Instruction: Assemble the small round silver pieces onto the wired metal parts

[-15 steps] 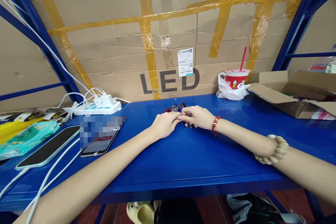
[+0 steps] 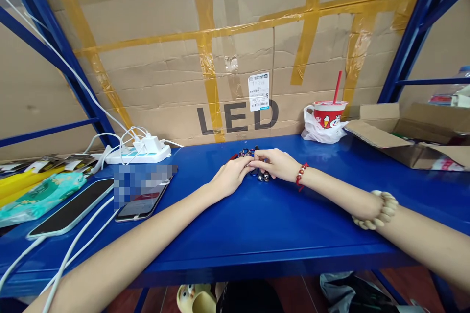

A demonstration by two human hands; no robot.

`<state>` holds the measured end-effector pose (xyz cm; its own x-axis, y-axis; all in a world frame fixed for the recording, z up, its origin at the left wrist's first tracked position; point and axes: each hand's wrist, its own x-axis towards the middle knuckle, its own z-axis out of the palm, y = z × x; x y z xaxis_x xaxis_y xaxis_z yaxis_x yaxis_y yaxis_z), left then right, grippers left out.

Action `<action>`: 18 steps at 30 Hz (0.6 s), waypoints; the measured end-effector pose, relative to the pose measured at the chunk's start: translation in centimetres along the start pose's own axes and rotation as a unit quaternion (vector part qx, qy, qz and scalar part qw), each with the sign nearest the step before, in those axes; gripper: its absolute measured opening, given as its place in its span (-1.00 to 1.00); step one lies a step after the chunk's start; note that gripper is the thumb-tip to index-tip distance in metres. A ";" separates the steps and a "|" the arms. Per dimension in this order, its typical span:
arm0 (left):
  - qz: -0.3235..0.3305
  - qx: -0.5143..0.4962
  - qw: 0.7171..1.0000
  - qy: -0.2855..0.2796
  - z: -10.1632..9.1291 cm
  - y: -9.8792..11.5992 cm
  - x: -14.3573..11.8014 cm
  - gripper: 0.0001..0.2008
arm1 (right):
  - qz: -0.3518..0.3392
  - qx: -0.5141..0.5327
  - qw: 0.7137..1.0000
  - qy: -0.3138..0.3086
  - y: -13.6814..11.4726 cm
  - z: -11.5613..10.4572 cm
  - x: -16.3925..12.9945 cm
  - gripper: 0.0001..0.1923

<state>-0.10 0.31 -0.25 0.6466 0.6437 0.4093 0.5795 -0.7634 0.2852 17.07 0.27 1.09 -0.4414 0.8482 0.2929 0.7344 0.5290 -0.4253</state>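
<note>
My left hand [image 2: 230, 176] and my right hand [image 2: 278, 164] meet over the middle of the blue shelf [image 2: 227, 225]. Their fingertips are pinched close together, nearly touching, and whatever lies between them is too small and hidden to name. Under and behind the fingers is a cluster of small shiny metal pieces [image 2: 263, 176] with dark cords. More of these trinkets [image 2: 245, 152], some with red bits, show just beyond my left fingers. A red beaded bracelet [image 2: 301, 176] and a pale wooden bead bracelet [image 2: 380, 210] are on my right arm.
A white power strip [image 2: 139, 154], two phones [image 2: 71, 208] with cables and a teal packet [image 2: 47, 193] lie on the left. A red cup [image 2: 328, 115] in a plastic bag stands back right, beside an open cardboard box [image 2: 411, 149]. Taped cardboard [image 2: 165, 78] forms the back.
The camera view has tilted slightly upward. Both hands keep nearly the same pinched pose at the trinkets, with only a small shift in the fingers.
</note>
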 end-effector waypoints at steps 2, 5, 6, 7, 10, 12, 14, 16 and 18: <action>-0.004 -0.005 1.000 0.002 0.1 0.0 0.0 -0.76 | -0.007 0.003 1.000 0.007 0.2 0.0 0.1 -0.64; -0.008 0.006 1.000 -0.001 0.1 -0.1 0.0 -0.75 | -0.015 0.013 1.000 0.012 0.5 0.0 0.2 -0.66; -0.003 0.013 1.000 -0.001 0.1 -0.1 0.0 -0.75 | -0.017 0.020 1.000 0.009 0.6 0.1 0.2 -0.66; 0.005 0.022 1.000 -0.001 0.1 0.0 0.0 -0.75 | -0.017 0.030 0.999 0.005 0.7 0.1 0.2 -0.66; 0.031 0.046 0.998 0.002 0.0 0.0 0.0 -0.75 | -0.012 0.070 0.997 -0.007 1.0 0.5 0.3 -0.66; 0.039 0.054 0.998 0.005 -0.1 -0.1 -0.1 -0.75 | -0.012 0.107 0.994 -0.011 1.2 0.7 0.3 -0.66; 0.045 0.056 0.997 0.009 -0.1 -0.1 -0.2 -0.75 | -0.012 0.152 0.988 -0.020 1.2 0.8 0.4 -0.65; 0.051 0.054 0.997 0.016 -0.2 -0.2 -0.2 -0.75 | -0.007 0.195 0.980 -0.032 1.1 0.8 0.5 -0.64; 0.059 0.048 0.997 0.026 -0.2 -0.2 -0.3 -0.75 | 0.007 0.226 0.973 -0.039 1.0 0.7 0.6 -0.62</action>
<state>-0.48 0.26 -0.20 0.6874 0.5442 0.4809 0.5474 -0.8234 0.1493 17.16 1.35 0.29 -0.4846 0.8451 0.2256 0.4456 0.4605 -0.7677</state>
